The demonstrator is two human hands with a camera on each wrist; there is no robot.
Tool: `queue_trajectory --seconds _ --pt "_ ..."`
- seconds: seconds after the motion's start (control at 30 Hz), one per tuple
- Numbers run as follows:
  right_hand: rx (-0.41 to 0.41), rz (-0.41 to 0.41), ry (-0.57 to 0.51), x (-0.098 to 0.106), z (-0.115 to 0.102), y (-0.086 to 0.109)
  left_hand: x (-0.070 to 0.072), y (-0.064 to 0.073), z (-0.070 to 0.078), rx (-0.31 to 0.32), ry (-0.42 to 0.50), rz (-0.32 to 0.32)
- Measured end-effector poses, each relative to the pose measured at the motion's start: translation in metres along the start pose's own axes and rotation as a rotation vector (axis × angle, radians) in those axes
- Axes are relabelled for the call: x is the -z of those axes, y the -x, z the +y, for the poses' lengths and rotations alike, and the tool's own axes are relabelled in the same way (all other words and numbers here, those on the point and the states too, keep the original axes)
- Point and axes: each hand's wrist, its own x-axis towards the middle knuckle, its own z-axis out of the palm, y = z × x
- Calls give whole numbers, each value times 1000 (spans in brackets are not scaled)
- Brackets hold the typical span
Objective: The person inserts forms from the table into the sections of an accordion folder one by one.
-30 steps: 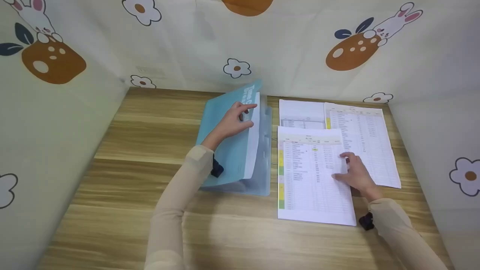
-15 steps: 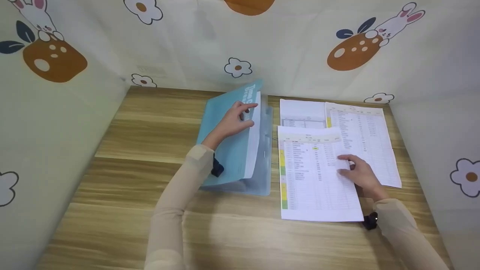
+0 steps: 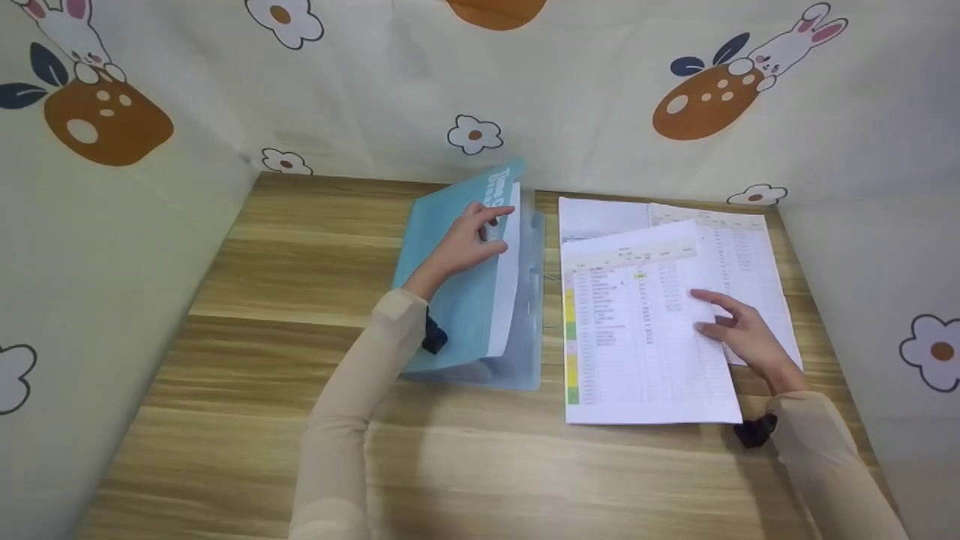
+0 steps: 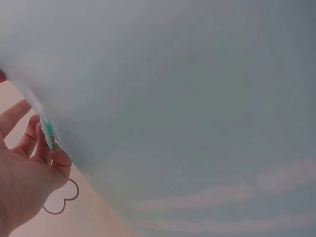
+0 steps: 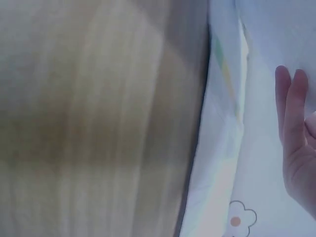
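My left hand (image 3: pixel 466 244) holds up the free edge of a light blue folder's cover (image 3: pixel 450 307), white paper showing just inside. In the left wrist view the fingers (image 4: pixel 61 163) curl at the edge of the cover (image 4: pixel 197 108), which fills most of that view. My right hand (image 3: pixel 742 334) grips the right edge of a white printed table sheet (image 3: pixel 637 360) with coloured cells down its left side. This sheet partly covers the papers behind it. In the right wrist view the right hand (image 5: pixel 301 128) shows only in part.
Another printed sheet (image 3: pixel 750 300) lies at the back right, beside a mostly white sheet (image 3: pixel 604 217). All rest on a wooden table (image 3: pixel 270 375). A patterned curtain (image 3: pixel 375 97) stands along the back and sides.
My right hand has moved to the right and slightly back, carrying the printed sheet the same way, so it covers more of the papers behind. The left hand and folder stay put.
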Motion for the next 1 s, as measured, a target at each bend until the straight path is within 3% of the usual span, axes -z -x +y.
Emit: queue_trajectory --seconds 0.27,0.4,0.5,0.63,0.7,0.77,0.87,1.0 --pt "53 69 -55 7 -4 -2 0 1 1 0 22 1" --pt "112 84 -188 12 3 -8 0 2 1 4 25 1" --pt "150 81 -278 21 21 -20 1 2 2 -2 20 2" --pt "172 119 -292 37 57 -40 1 2 1 -7 22 -2" --pt "202 125 -309 42 62 -45 1 1 1 -6 22 -5" --pt "226 143 -269 39 45 -40 1 1 1 -5 18 -4" --pt "273 132 -313 30 11 -29 1 1 2 1 11 -4" --pt "294 180 -367 14 -24 -15 1 1 1 2 13 -3"
